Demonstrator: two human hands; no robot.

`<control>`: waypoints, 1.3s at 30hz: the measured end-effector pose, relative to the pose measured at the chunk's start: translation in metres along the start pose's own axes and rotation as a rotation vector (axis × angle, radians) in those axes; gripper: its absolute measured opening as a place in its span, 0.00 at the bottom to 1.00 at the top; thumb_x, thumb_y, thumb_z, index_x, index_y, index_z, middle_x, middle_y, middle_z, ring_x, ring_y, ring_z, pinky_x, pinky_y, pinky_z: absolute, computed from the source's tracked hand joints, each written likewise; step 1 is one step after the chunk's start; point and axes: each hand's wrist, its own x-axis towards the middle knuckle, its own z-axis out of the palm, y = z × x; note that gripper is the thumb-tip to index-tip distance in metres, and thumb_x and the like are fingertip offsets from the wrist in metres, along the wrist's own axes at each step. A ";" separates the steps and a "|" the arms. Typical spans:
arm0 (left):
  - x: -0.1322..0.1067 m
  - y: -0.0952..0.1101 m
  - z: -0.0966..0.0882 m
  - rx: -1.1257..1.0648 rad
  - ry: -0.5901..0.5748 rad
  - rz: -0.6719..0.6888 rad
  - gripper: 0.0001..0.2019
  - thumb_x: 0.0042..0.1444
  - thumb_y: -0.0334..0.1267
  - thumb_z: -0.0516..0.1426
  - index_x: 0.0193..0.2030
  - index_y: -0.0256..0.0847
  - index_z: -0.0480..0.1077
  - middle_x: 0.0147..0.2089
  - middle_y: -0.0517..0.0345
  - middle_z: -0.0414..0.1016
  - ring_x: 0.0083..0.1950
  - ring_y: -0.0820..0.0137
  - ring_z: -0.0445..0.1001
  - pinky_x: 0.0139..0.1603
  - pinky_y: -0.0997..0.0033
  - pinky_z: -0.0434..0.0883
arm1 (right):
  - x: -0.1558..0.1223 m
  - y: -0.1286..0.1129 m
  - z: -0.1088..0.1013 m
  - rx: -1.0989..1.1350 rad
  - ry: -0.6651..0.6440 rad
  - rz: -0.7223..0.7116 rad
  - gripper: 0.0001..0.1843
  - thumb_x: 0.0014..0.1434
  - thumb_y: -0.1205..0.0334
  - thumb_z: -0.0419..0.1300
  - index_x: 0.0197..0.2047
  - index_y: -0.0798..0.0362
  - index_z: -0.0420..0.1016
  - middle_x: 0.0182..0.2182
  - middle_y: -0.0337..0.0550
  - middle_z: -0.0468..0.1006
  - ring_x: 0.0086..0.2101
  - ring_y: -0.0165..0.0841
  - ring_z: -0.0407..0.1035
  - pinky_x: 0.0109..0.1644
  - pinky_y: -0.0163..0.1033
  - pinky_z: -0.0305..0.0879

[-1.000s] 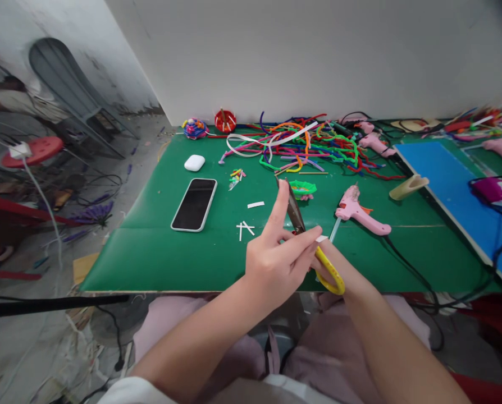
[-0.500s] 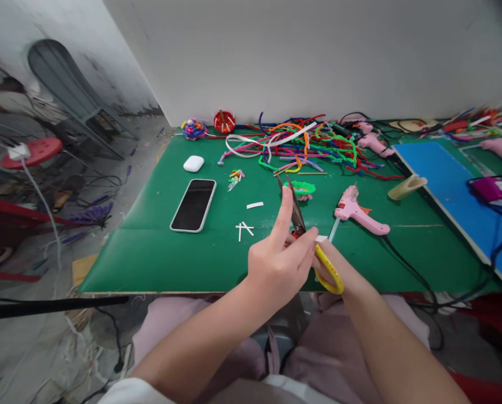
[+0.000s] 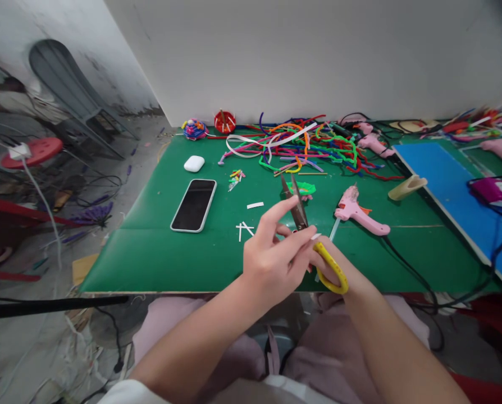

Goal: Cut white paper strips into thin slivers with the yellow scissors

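Head view is showing scissors point(image 3: 300, 216) lying across the fingers, with the right hand point(image 3: 317, 258) gripping their yellow handle point(image 3: 332, 262), though the left hand point(image 3: 270, 255) is hiding most of that grip. The left index finger is reaching out apart from its neighbours, its tip lying at the blades; whether it is touching, I cannot tell. Beside the left middle fingertip a white slip point(image 3: 315, 237) is showing; whether it is being pinched is hidden. Good handling is probably calling for the index fingertip staying clear of the cutting edges and the slip lying flat. The blades are standing slightly apart, pointing away from the person and leaning left; the long axis is running from the handle, behind the fingertips, forward past the index finger.
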 end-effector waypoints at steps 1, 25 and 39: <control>0.002 -0.001 -0.002 0.002 0.008 0.003 0.06 0.52 0.32 0.56 0.37 0.39 0.73 0.56 0.48 0.62 0.28 0.81 0.67 0.24 0.79 0.68 | 0.000 0.000 0.000 0.025 0.002 0.004 0.18 0.55 0.50 0.54 0.21 0.54 0.61 0.15 0.32 0.59 0.17 0.24 0.55 0.19 0.31 0.54; 0.005 -0.006 -0.005 0.033 -0.047 0.019 0.06 0.52 0.33 0.57 0.37 0.41 0.73 0.56 0.49 0.61 0.33 0.77 0.66 0.24 0.78 0.67 | -0.004 0.003 0.003 0.113 -0.046 0.046 0.18 0.55 0.49 0.54 0.21 0.52 0.59 0.14 0.32 0.60 0.17 0.24 0.54 0.19 0.32 0.52; 0.006 -0.007 -0.006 0.001 -0.057 0.017 0.06 0.51 0.32 0.58 0.37 0.40 0.73 0.57 0.47 0.60 0.33 0.78 0.66 0.24 0.79 0.67 | -0.003 -0.001 0.004 0.165 -0.010 0.033 0.18 0.55 0.49 0.54 0.22 0.53 0.60 0.15 0.32 0.60 0.16 0.24 0.54 0.18 0.32 0.52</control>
